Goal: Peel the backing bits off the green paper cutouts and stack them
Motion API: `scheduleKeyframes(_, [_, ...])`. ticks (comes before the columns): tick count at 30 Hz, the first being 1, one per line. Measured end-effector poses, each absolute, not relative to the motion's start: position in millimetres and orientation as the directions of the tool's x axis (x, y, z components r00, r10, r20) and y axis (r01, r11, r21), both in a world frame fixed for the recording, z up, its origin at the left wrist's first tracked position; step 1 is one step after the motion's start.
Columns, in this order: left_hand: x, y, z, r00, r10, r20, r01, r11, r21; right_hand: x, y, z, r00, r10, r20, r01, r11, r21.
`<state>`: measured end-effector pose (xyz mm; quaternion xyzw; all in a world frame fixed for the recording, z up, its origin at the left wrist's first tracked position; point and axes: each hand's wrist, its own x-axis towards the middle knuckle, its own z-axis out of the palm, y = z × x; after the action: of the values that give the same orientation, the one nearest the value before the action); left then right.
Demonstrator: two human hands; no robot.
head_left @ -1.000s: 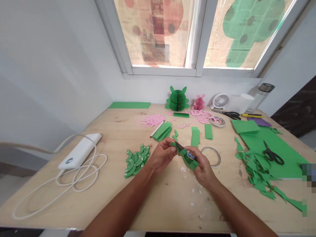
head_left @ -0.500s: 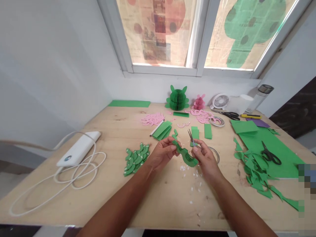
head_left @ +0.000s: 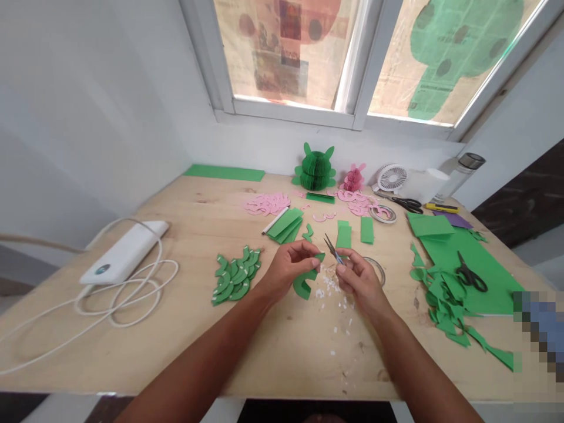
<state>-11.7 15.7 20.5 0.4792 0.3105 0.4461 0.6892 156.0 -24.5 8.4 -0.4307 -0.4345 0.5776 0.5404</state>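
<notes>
Head view: capped bottle [head_left: 459,177] beyond right hand [head_left: 359,278] with scissors [head_left: 337,256]

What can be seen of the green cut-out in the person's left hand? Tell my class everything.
The green cut-out looks like paper or thin card, with curved edges. The left hand pinches it between thumb and fingers, covering part of it. A small end shows beyond the thumb tip, and a curved portion hangs below the fingers, over the table. The scissors in the right hand appear apart from it. I cannot tell its number of layers.
</notes>
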Motion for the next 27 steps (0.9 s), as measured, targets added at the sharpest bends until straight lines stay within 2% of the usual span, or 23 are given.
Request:
scheduleKeyframes(7, [-8, 15, 20, 0.421, 0.901, 0.101, -0.124, -0.054, 0.991, 152, -26, 12, 0.011, 0.998, -0.059, -0.124, -0.057, -0.991])
scheduleKeyframes(11, [-6, 16, 17, 0.422, 0.889, 0.179, 0.008, -0.201, 0.979, 152, -25, 12, 0.023, 0.999, -0.048, -0.074, -0.046, -0.996])
scheduleKeyframes(14, [-6, 16, 16, 0.421, 0.887, 0.189, 0.062, -0.236, 0.97, 153, -24, 12, 0.052, 0.998, -0.036, -0.036, -0.035, -0.999])
scheduleKeyframes(19, [-5, 15, 13, 0.409, 0.904, 0.122, 0.012, -0.139, 0.99, 151, -24, 12, 0.104, 0.994, -0.016, -0.023, -0.013, -1.0])
scheduleKeyframes(24, [-1, 13, 13, 0.448, 0.894, 0.035, -0.149, 0.036, 0.988, 151, -22, 6, 0.195, 0.98, -0.03, -0.119, -0.006, -0.993])
scheduleKeyframes(27, [0, 15, 11, 0.462, 0.886, -0.027, -0.17, 0.118, 0.978, 151, -20, 3, 0.255, 0.966, -0.041, -0.183, 0.007, -0.983])
